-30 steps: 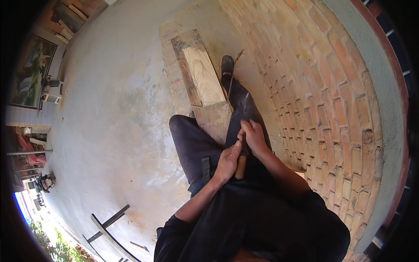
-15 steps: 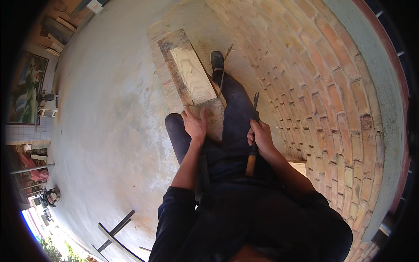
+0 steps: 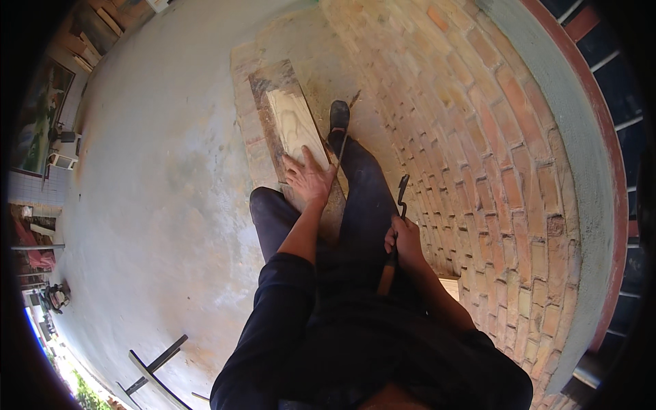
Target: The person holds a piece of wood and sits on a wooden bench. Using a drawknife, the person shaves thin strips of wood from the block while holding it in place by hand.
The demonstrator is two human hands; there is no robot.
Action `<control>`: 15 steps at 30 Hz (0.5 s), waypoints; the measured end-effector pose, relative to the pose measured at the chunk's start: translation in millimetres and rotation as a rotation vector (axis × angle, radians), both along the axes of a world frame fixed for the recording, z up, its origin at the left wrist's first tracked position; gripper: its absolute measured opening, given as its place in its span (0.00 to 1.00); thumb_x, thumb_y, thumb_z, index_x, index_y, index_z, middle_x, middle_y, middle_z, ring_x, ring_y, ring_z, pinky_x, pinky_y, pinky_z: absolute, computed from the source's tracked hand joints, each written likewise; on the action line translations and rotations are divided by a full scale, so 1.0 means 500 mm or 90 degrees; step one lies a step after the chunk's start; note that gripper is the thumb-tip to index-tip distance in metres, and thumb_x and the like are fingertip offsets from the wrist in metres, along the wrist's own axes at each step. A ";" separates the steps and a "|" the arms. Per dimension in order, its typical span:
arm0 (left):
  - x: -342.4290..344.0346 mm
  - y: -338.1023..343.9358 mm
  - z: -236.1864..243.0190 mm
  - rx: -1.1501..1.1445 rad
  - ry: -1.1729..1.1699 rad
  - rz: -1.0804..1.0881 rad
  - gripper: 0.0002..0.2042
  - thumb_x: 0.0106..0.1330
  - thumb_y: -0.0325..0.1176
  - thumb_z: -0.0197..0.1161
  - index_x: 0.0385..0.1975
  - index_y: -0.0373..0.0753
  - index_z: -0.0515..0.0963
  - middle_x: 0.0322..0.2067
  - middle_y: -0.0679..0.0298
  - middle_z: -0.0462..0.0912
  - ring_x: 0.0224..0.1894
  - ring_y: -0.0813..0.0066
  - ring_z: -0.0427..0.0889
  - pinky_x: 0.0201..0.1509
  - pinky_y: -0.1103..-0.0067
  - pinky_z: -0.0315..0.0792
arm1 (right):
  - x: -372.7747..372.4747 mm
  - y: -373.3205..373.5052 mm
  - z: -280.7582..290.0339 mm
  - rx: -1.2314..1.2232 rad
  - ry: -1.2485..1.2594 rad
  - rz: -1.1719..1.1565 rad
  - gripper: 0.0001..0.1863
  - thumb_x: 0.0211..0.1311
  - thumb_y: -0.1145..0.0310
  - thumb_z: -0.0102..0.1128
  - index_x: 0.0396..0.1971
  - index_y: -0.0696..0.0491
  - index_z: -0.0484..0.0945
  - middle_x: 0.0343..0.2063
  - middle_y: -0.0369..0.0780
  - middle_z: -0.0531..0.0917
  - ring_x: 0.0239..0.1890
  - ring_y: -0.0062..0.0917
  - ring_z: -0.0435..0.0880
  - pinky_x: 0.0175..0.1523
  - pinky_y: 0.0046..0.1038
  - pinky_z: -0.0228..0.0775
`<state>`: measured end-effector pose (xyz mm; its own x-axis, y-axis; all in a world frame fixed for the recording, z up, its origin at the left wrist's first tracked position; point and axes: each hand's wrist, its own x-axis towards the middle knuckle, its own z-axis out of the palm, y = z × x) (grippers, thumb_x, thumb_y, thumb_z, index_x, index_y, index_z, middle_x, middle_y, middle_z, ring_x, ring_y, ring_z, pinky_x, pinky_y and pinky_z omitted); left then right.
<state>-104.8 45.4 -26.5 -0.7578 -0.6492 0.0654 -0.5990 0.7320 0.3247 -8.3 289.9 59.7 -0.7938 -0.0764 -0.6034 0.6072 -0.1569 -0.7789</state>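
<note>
A long wooden board (image 3: 291, 116) lies in front of me between my legs. Its middle has a pale, freshly bared patch with clear grain, while the far end and left side are dark and rough. My left hand (image 3: 311, 179) rests on the near part of the board, fingers spread and palm down. In my right hand (image 3: 406, 240), beside my right thigh, is a hand tool with a dark metal shaft bent into a hook (image 3: 402, 195) and a wooden handle (image 3: 386, 279). The fingers are wrapped round the shaft; part of it is hidden.
A brick wall (image 3: 492, 171) rises close on my right. A thin rod (image 3: 344, 140) runs past the board's right edge by my shoe (image 3: 339, 116). Concrete floor (image 3: 157, 157) spreads to the left, with a dark metal frame (image 3: 154, 369) lying at the lower left.
My left hand has moved forward from the board's near end onto its pale surface. The tool in my right hand has turned, showing its hooked end. The whole view has shifted slightly.
</note>
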 end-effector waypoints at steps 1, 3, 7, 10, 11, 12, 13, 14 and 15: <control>0.000 0.001 0.004 0.004 -0.004 -0.002 0.48 0.50 0.60 0.74 0.74 0.54 0.64 0.76 0.36 0.45 0.64 0.39 0.65 0.68 0.59 0.61 | -0.003 0.001 -0.001 0.007 -0.001 0.007 0.16 0.75 0.61 0.54 0.29 0.56 0.70 0.15 0.36 0.70 0.14 0.21 0.69 0.18 0.27 0.65; 0.008 0.006 0.013 0.011 -0.012 -0.007 0.48 0.49 0.60 0.74 0.73 0.55 0.65 0.76 0.37 0.46 0.62 0.41 0.67 0.67 0.60 0.62 | -0.009 0.001 -0.002 0.019 -0.002 0.020 0.16 0.75 0.61 0.53 0.29 0.56 0.70 0.15 0.36 0.70 0.14 0.21 0.69 0.18 0.27 0.65; 0.025 0.014 0.009 -0.004 -0.001 -0.005 0.47 0.48 0.62 0.73 0.73 0.57 0.67 0.76 0.39 0.48 0.60 0.42 0.68 0.67 0.62 0.62 | -0.019 -0.021 0.004 0.007 -0.012 0.008 0.16 0.75 0.61 0.52 0.28 0.56 0.70 0.14 0.36 0.70 0.12 0.22 0.69 0.18 0.27 0.64; 0.020 0.017 0.005 -0.009 0.028 0.005 0.47 0.48 0.62 0.73 0.73 0.58 0.67 0.76 0.39 0.49 0.59 0.43 0.68 0.66 0.62 0.63 | -0.032 -0.026 0.008 0.031 -0.016 0.036 0.16 0.75 0.61 0.52 0.28 0.56 0.69 0.14 0.36 0.70 0.11 0.23 0.69 0.18 0.27 0.63; 0.020 0.013 0.003 -0.013 0.027 0.005 0.47 0.47 0.62 0.73 0.73 0.58 0.68 0.76 0.39 0.49 0.58 0.44 0.68 0.65 0.62 0.63 | -0.035 -0.028 0.010 0.039 -0.020 0.047 0.16 0.75 0.61 0.52 0.28 0.56 0.69 0.13 0.36 0.70 0.11 0.23 0.68 0.18 0.27 0.63; 0.018 0.010 0.001 -0.017 0.026 0.004 0.47 0.47 0.62 0.73 0.72 0.58 0.68 0.76 0.39 0.50 0.57 0.44 0.69 0.65 0.62 0.63 | -0.039 -0.029 0.010 0.048 -0.024 0.058 0.16 0.75 0.61 0.52 0.28 0.55 0.69 0.13 0.36 0.70 0.11 0.23 0.68 0.18 0.27 0.63; 0.013 0.003 0.001 -0.024 0.033 -0.007 0.47 0.47 0.62 0.73 0.72 0.58 0.69 0.75 0.39 0.51 0.57 0.45 0.69 0.64 0.62 0.63 | -0.042 -0.032 0.008 0.050 -0.029 0.055 0.16 0.75 0.60 0.52 0.28 0.55 0.69 0.13 0.36 0.70 0.11 0.23 0.69 0.18 0.27 0.63; 0.006 -0.004 0.001 -0.031 0.040 -0.018 0.47 0.47 0.62 0.73 0.72 0.58 0.69 0.75 0.39 0.52 0.56 0.45 0.69 0.64 0.62 0.64 | -0.045 -0.036 0.005 0.051 -0.034 0.053 0.16 0.75 0.60 0.52 0.28 0.55 0.70 0.13 0.36 0.70 0.11 0.23 0.69 0.18 0.27 0.62; -0.002 -0.011 0.003 -0.038 0.047 -0.029 0.46 0.47 0.62 0.73 0.72 0.58 0.69 0.74 0.39 0.53 0.56 0.45 0.69 0.63 0.62 0.64 | -0.050 -0.040 0.002 0.052 -0.039 0.051 0.16 0.75 0.60 0.52 0.28 0.55 0.70 0.13 0.36 0.70 0.11 0.23 0.69 0.18 0.27 0.62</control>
